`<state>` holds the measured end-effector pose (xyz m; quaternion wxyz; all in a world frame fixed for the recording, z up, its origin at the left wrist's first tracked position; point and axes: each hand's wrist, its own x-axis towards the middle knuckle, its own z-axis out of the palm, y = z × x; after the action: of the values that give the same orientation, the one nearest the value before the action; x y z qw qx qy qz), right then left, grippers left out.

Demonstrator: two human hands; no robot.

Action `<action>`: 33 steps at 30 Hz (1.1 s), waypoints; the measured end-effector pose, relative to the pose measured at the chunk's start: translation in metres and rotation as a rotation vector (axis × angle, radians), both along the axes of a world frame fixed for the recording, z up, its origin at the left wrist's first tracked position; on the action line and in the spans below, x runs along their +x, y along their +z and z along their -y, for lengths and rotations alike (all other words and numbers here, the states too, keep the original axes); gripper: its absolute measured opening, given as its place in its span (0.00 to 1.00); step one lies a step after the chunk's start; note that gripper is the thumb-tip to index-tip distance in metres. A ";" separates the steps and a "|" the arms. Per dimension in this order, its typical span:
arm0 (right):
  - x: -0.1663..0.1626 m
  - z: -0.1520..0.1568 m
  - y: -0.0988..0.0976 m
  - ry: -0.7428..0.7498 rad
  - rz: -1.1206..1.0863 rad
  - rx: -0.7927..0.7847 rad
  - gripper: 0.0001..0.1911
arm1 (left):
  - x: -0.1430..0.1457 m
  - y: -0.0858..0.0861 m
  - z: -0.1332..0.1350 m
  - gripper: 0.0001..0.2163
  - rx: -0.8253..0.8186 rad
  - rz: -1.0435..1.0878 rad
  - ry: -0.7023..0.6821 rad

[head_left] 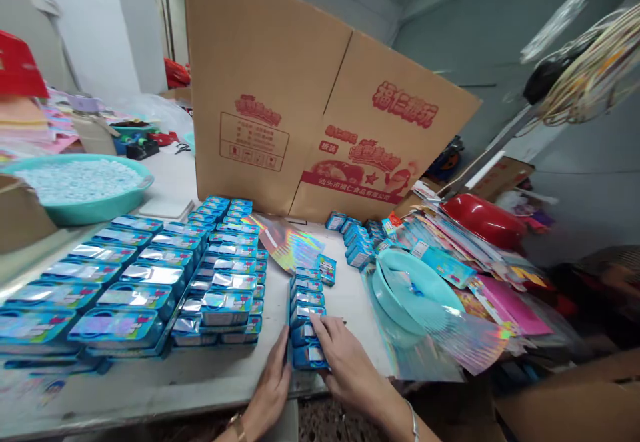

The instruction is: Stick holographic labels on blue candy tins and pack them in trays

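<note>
Just in front of me, a short row of small blue boxes [309, 315] with shiny, printed tops runs away from the table's near edge. A thin blue wall shows along its left side. My left hand [270, 382] is closed against the near left side of the row, its fingers close together and partly hidden. From the right, my right hand [347, 359] is closed over the nearest boxes, thumb and fingers bent around them. One loose blue box [327, 269] lies just beyond the row on the right.
Stacked blue boxes [135, 285] fill the left of the table. A tall cardboard sheet [260, 49] stands behind. More blue boxes [359, 245], turquoise basins [383, 289] and iridescent film [470, 342] lie right. A turquoise basin [90, 212] of pale pieces sits far left.
</note>
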<state>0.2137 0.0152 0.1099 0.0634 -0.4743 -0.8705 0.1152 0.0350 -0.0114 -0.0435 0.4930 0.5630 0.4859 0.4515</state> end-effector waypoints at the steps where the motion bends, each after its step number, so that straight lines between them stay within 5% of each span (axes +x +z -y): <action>1: -0.003 0.000 -0.004 -0.013 0.033 0.001 0.55 | 0.000 -0.002 0.000 0.28 0.008 -0.007 -0.009; 10: -0.025 -0.006 -0.024 0.047 -0.185 -0.072 0.55 | 0.006 -0.017 0.007 0.43 0.170 -0.157 -0.039; 18: -0.005 -0.013 -0.034 0.129 -0.432 -0.006 0.49 | 0.016 -0.013 0.002 0.38 0.279 -0.221 0.052; 27: -0.002 -0.010 -0.048 0.031 -0.192 -0.020 0.51 | 0.014 -0.032 -0.004 0.34 0.253 -0.257 0.058; 30: -0.005 -0.003 -0.049 -0.056 -0.348 -0.072 0.50 | 0.012 -0.031 -0.005 0.35 0.247 -0.253 0.034; 33: -0.018 0.003 -0.050 -0.221 -0.619 -0.099 0.35 | 0.011 -0.027 -0.006 0.36 0.251 -0.216 -0.006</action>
<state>0.1956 0.0125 0.0600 0.3141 -0.5108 -0.7465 0.2884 0.0462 -0.0055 -0.0707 0.3651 0.6669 0.4740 0.4441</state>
